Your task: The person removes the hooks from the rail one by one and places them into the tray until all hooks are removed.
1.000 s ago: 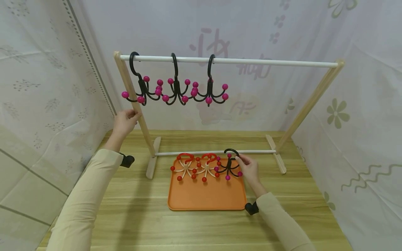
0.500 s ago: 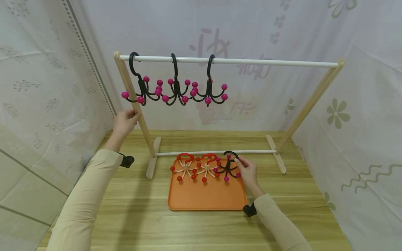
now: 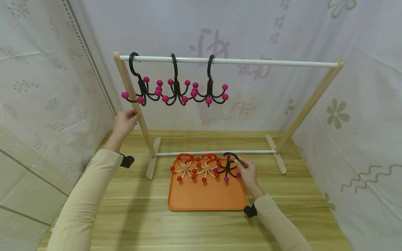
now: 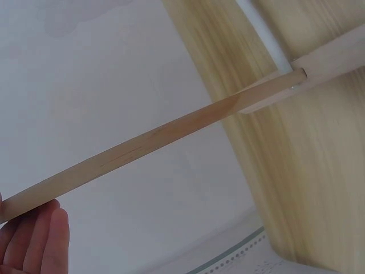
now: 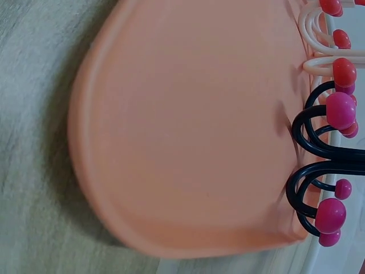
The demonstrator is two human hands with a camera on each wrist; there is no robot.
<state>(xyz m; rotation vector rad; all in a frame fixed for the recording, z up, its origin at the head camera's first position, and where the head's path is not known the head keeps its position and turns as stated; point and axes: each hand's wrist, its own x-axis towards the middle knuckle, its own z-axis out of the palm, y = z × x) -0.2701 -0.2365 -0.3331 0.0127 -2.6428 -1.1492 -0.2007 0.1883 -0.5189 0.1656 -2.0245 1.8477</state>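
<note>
Near the far right corner of the orange tray [image 3: 207,197], the right hand [image 3: 248,171] pinches the hook of a black multi-arm hanger [image 3: 228,166] tipped with magenta balls. Grip narrow, on the right side of the hook as the head view shows it; the right wrist view does not show the fingers. The gripped hanger lies directly left of the fingertips. Its long axis, hook to arms, runs away from the person in the head view, hook at the far end, arms spread below. Whether it bears on the tray or is slightly raised cannot be determined. The right hand is the nearer hand; the left hand [image 3: 124,122] is well apart from it.

On the tray, left of the gripped hanger, two cream hangers [image 3: 186,167] with red hooks and red balls sit side by side. Balls of the right-hand one overlap the black one in view; contact not confirmed.

The left hand holds the left wooden upright [image 3: 146,130], partway up. The upper white rail [image 3: 267,62] lies beyond and above the tray, crosswise to the gripped hanger's axis. Three black hangers [image 3: 176,87] of matching pattern hang from its left half. The lower white rail [image 3: 257,151] passes just beyond the tray's far edge.
</note>
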